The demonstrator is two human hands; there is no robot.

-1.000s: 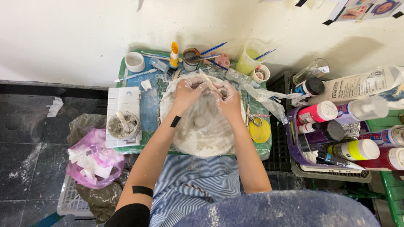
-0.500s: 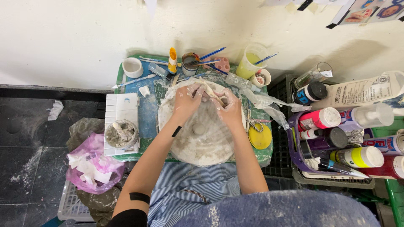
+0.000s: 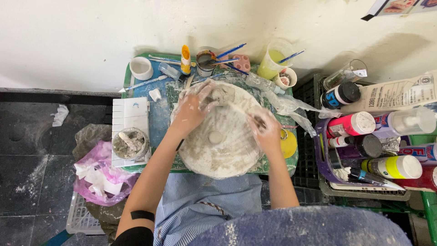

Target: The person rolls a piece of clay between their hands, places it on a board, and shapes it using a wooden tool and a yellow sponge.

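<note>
- The round white clay dish point(image 3: 218, 141) lies flat between the two forearms, on the green tray point(image 3: 136, 86)
- The thin stick point(image 3: 243, 114) points from the right hand point(image 3: 266, 130) up-left toward the left hand point(image 3: 191, 107)
- The right hand grips the stick; the left hand lies spread on the dish's far rim

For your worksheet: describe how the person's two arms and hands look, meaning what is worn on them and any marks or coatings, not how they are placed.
Both forearms are bare. The left hand and right hand are smeared with pale grey-white paste. A small dark mark sits near the left wrist, a dark band rings the left upper arm, and a black sleeve begins just above it. No gloves show.
</note>
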